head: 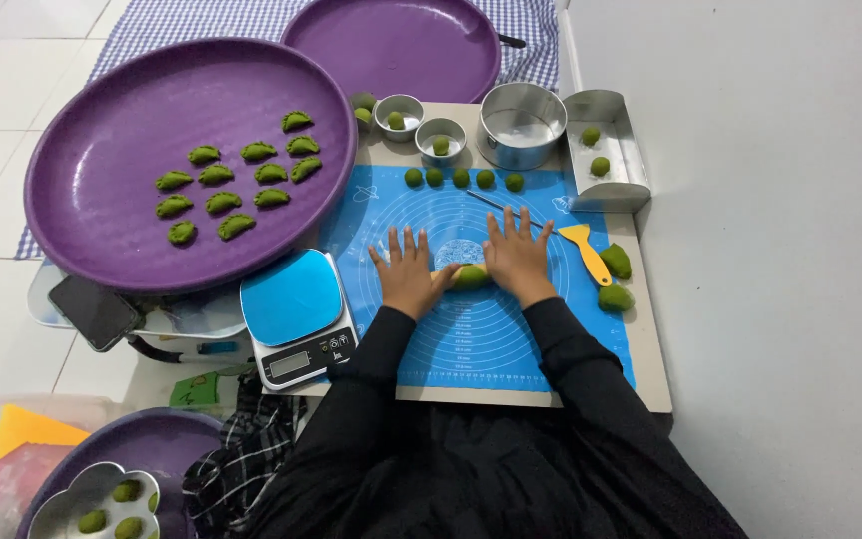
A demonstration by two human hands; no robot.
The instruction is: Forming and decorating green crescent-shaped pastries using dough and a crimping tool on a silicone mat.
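1. Pressing down with both palms flat: left hand (408, 271) and right hand (518, 256) lie on a rolling pin (448, 273), fingers spread and pointing away from the body. Neither hand grips or pinches anything.
2. Green dough piece (471, 276) sits under the pin between the two hands, near the middle of the blue mat (471, 339) — this mat is the landmark for all positions below.
3. Far edge of the mat: a row of five green dough balls (462, 179). Beyond them, off the mat, two small metal cups (421, 118), each with a ball inside, and a round metal tin (521, 125).
4. Far right corner of the mat: a metal tray (619, 135) holding two more balls.
5. Right edge of the mat: a yellow scraper (586, 250), with two larger green dough lumps (616, 279) just beside it. A thin dark stick (496, 203) lies on the mat beyond the right hand.
6. Left of the mat: a kitchen scale (296, 317) with a blue platform, touching the mat's edge.
7. Further left of the mat — a large purple tray (92, 120) carrying thirteen shaped green dumplings (241, 185) in rough rows. A second purple tray (391, 45) lies beyond the mat.
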